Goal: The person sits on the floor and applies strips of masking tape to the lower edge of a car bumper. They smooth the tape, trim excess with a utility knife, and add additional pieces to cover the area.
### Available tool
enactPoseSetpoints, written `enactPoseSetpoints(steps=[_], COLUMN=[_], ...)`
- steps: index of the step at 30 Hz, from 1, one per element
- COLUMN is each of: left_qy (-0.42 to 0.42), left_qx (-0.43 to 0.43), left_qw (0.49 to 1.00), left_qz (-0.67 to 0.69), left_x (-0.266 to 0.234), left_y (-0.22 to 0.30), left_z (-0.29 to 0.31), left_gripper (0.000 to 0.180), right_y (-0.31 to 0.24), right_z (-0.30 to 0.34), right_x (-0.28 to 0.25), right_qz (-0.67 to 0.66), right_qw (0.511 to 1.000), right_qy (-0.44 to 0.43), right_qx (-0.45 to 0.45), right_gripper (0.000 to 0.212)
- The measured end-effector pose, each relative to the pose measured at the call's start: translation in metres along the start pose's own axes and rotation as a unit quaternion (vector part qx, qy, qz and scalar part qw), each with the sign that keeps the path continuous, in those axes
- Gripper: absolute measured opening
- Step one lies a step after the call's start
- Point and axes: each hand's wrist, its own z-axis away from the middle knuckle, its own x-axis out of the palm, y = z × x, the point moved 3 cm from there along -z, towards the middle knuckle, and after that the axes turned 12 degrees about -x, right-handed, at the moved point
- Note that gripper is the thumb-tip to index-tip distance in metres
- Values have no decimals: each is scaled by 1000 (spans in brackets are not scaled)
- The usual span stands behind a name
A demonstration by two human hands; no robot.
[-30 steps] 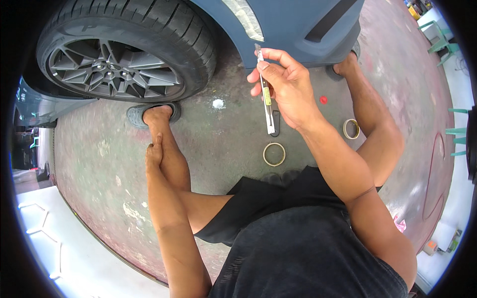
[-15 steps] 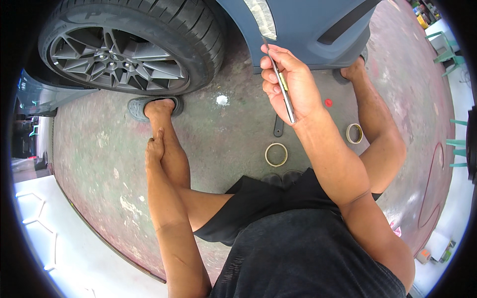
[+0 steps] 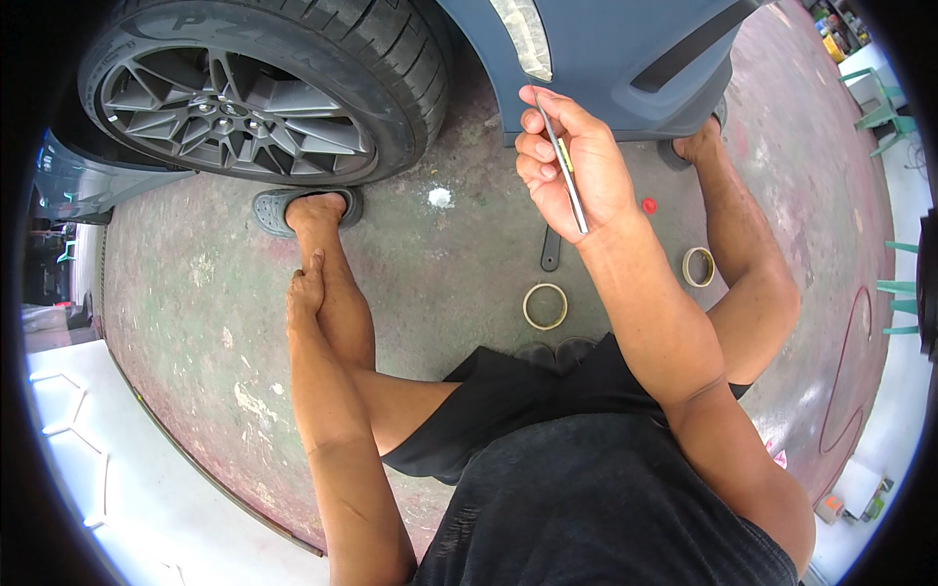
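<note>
My right hand [image 3: 581,161] holds a slim silver cutter knife [image 3: 574,193] with a yellow patch on its body, gripped between thumb and fingers. Its dark tip points up toward the lower end of a strip of masking tape [image 3: 528,44] on the blue-grey car panel [image 3: 606,68]. Whether the tip touches the panel I cannot tell. My left hand [image 3: 306,291] is wrapped round my left shin [image 3: 337,283], below the knee and above the grey clog.
A wheel [image 3: 234,112] with a dark tyre stands at upper left. On the floor lie two tape rolls [image 3: 526,314], a dark flat tool [image 3: 550,252], a red cap-like piece [image 3: 649,206] and white powder [image 3: 440,197]. Green chairs [image 3: 884,107] stand at far right.
The cutter knife has tilted a little in my right hand, and its tip has drawn slightly down from beside the tape's lower end. My left hand stays on the shin.
</note>
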Motion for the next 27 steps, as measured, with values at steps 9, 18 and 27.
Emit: enactPoseSetpoints(steps=[9,18,27], left_qy=[0,-6,-5], left_qx=[14,5,5], left_qw=[1000,1000,1000], left_qz=[2,-2,4], left_x=[-1,-1,0], left_y=[0,1,-3], left_z=[1,-1,-4], left_gripper=[117,118,118], right_y=[2,3,1], right_z=[-4,-7,-4], right_x=[-1,-1,18], right_qz=[-12,-20,-18], right_qw=[1000,1000,999], right_qy=[-8,-2,37], right_qx=[6,3,-13], right_gripper=[17,18,21])
